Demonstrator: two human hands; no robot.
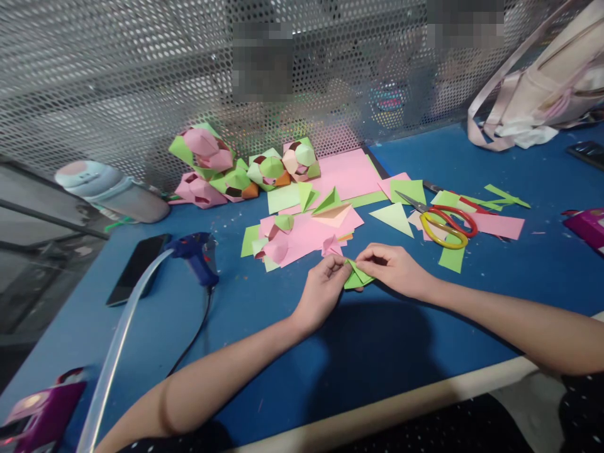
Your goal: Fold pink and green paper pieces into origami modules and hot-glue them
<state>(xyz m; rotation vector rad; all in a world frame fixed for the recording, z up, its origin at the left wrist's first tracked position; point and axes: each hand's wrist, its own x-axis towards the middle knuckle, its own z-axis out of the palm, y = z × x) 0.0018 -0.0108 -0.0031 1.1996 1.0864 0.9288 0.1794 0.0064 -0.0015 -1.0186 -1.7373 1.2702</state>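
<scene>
Both of my hands meet over a small folded green paper piece (357, 275) low above the blue table (377, 340). My left hand (323, 290) pinches its left side with fingers curled. From the right, my right hand (395, 268) pinches the piece's upper edge, fingers closed. Just beyond my hands lie pink and green paper sheets (306, 229) with folded pieces on them.
Finished pink and green paper balls (236, 170) are piled against the perforated metal wall. Scissors with red and yellow handles (443, 223) lie to the right on paper scraps. A blue glue gun (195, 255), a black phone (136, 267) and a bottle (111, 189) are at the left; a bag (542, 94) at back right.
</scene>
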